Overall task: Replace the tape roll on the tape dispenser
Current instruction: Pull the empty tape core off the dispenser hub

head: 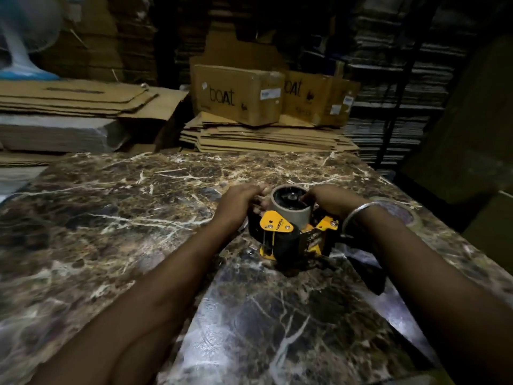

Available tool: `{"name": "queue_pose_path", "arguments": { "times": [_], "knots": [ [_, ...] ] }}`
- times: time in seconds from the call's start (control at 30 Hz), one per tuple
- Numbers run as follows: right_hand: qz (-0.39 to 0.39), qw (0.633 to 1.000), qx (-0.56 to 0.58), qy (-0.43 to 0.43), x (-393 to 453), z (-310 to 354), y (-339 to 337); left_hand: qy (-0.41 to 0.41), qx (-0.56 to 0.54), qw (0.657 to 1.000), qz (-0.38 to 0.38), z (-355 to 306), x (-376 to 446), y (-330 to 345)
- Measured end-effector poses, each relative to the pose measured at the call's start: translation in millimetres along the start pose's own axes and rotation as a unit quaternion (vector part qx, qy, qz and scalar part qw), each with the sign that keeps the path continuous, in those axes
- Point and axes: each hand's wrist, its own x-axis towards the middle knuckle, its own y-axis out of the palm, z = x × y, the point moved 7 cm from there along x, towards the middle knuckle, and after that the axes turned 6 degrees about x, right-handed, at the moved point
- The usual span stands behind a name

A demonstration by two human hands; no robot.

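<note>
Dispenser (291,237), yellow and black, lay on the marble bench (111,218) between both hands, with a grey core (291,209) standing up on its hub, hollow end facing up and a dark spindle seen inside. Left hand (238,201) curled its grip round the core's left side; right hand (324,201) hooked its fingers (306,194) over the core's right rim, a bangle (358,215) on that wrist. Beyond the bench, two closed boxes (238,93) marked "boat" sat on flattened cardboard (263,137); their contents were hidden.
</note>
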Motion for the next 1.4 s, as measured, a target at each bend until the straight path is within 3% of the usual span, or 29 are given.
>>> {"name": "queue_pose_path", "arguments": {
  "times": [0.17,0.43,0.57,0.7,0.9,1.03,1.13,1.3,1.4],
  "knots": [
    [0.017,0.999,-0.013,-0.024,-0.4,4.8,1.1,0.033,0.012,0.999,-0.027,-2.7,-12.6,-7.9],
    [-0.014,0.994,0.082,-0.075,1.2,19.6,8.7,-0.017,-0.070,0.997,0.002,-5.1,-21.6,-13.5],
    [-0.049,0.971,0.199,-0.120,4.6,33.9,18.9,-0.037,-0.114,0.993,-0.021,-5.3,-18.8,-34.1],
    [-0.053,0.943,0.259,-0.200,8.9,56.3,35.0,0.012,-0.133,0.990,-0.053,-15.9,-18.8,-47.6],
    [-0.065,0.923,0.270,-0.266,12.3,69.4,38.3,0.055,-0.063,0.993,-0.081,-31.7,-22.7,-64.0],
    [-0.046,0.918,0.266,-0.290,10.1,65.8,34.6,0.069,0.044,0.993,-0.080,-42.1,-16.5,-71.3],
    [-0.066,0.922,0.209,-0.320,6.9,59.7,32.7,0.076,0.057,0.992,-0.084,-50.6,-16.2,-74.1],
    [-0.068,0.917,0.241,-0.309,5.5,50.4,29.0,0.090,0.059,0.989,-0.103,-64.0,-21.2,-75.2],
    [-0.103,0.919,0.186,-0.331,1.0,50.4,29.7,0.119,0.089,0.982,-0.116,-67.7,-21.7,-77.1]
  ]
}}
